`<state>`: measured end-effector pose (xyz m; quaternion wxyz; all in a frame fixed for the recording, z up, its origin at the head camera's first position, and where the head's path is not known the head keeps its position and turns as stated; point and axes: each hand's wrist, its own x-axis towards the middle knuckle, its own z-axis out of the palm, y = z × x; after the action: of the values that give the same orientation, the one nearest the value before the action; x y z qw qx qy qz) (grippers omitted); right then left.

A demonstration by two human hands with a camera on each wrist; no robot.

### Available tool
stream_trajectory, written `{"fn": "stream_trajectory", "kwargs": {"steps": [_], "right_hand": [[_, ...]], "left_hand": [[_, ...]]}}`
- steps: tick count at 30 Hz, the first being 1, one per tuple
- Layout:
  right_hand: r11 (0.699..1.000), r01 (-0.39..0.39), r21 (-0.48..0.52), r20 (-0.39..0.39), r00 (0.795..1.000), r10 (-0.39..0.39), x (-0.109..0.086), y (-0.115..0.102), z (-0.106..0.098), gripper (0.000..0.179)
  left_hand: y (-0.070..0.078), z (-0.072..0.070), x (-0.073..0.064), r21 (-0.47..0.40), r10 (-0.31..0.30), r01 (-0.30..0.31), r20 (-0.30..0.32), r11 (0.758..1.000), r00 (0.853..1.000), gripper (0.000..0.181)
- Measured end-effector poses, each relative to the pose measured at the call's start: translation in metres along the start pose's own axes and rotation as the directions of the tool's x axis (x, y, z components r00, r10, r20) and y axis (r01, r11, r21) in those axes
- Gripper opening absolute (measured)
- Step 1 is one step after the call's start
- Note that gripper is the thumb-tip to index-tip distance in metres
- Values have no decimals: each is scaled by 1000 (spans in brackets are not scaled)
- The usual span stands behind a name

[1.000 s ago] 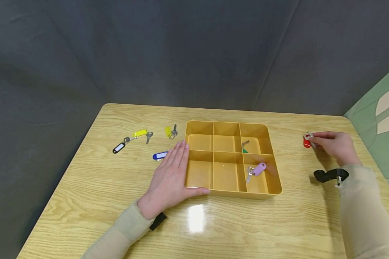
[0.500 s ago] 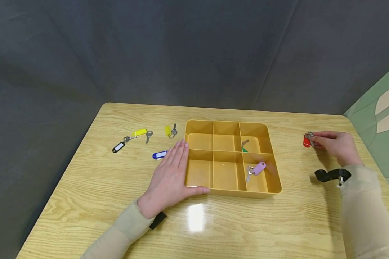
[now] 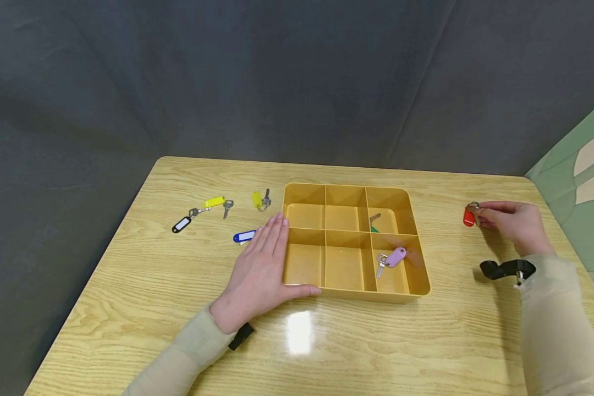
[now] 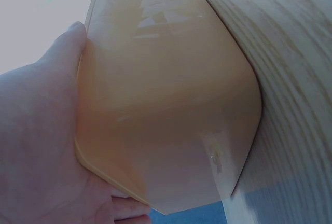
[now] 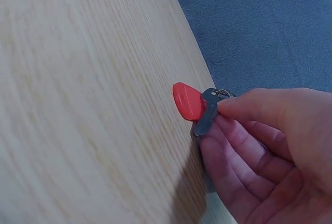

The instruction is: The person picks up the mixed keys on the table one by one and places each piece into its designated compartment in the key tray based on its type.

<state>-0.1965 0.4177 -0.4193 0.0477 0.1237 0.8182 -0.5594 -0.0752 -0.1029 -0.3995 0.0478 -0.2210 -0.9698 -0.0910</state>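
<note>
My right hand pinches a key by its ring end, between thumb and fingertips. A red key tag hangs from the same ring, above the table's right side. My left hand rests with straight fingers along the left edge of a tan divided tray, thumb on its front rim. In the tray's front right compartment lies a key with a lilac tag. The back right compartment holds a key with a green tag, partly hidden by the divider.
Left of the tray lie keys with a black tag, a yellow tag and another yellow tag. A blue tag sits right by the left fingers, its key mostly hidden. A dark partition stands behind the table.
The key in my right hand has turned slightly against the red tag, while the hand has shifted very little. My left hand and the tray stay in place.
</note>
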Motion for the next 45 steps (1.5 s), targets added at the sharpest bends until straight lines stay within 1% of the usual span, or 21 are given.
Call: {"fn": "stream_trajectory", "kwargs": {"steps": [9,16,26,31,34,37,40,45], "right_hand": [[1000,7,-17,-22,1000,-7,-3,2,0,14],[1000,5,-15,-39,999,-6,-7,0,0,4],[999,26,28,-48,999,-25,-9,-7,0,9],[998,49,49,-40,998,-47,-8,-9,1,9],[997,68,48,-36,997,-67,-8,-12,1,9],[995,81,66,-31,996,-79,-9,-15,2,9],[991,82,104,-26,996,-80,-10,-18,2,9],[982,86,170,-28,996,-83,-10,-26,6,8]], "left_hand": [[0,1,0,1,4,-4,2,1000,1000,133],[0,0,0,8,6,-6,1,1000,1000,133],[0,0,0,10,2,-2,12,1000,1000,133],[0,-1,0,12,-2,2,19,1000,1000,133],[0,-1,0,8,0,0,11,1000,1000,132],[-1,-1,0,-2,3,-3,8,1000,1000,132],[0,-1,0,-14,3,-3,12,1000,1000,133],[-1,-1,0,-10,0,0,14,1000,1000,133]]}}
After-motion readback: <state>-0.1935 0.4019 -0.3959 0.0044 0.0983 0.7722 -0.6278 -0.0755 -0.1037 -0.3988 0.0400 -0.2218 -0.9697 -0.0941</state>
